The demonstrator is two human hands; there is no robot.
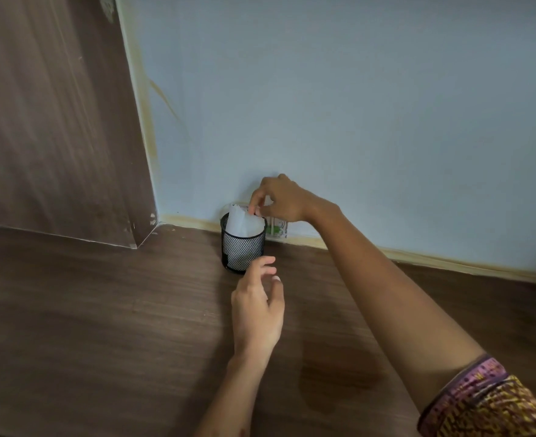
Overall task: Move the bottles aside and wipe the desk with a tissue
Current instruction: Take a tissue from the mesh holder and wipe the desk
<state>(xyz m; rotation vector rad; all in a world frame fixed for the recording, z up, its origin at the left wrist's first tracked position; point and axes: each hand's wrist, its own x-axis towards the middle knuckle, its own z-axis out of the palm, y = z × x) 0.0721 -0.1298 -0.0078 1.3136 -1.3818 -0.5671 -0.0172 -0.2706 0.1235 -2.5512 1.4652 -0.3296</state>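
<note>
A black mesh cup [243, 250] stands on the dark wooden desk [102, 310] close to the back wall. White tissue [241, 222] sticks up out of it. My right hand [280, 200] reaches over the cup and pinches the top edge of the tissue between thumb and fingers. My left hand [257, 305] hovers just in front of the cup, fingers spread, holding nothing. Behind the cup, partly hidden, a clear bottle with a green label [276, 230] stands against the wall.
A brown wooden side panel [55, 121] rises on the left and meets the desk at a corner. A pale blue wall [355, 105] runs along the back. A darker stain [333, 373] marks the desk near its front.
</note>
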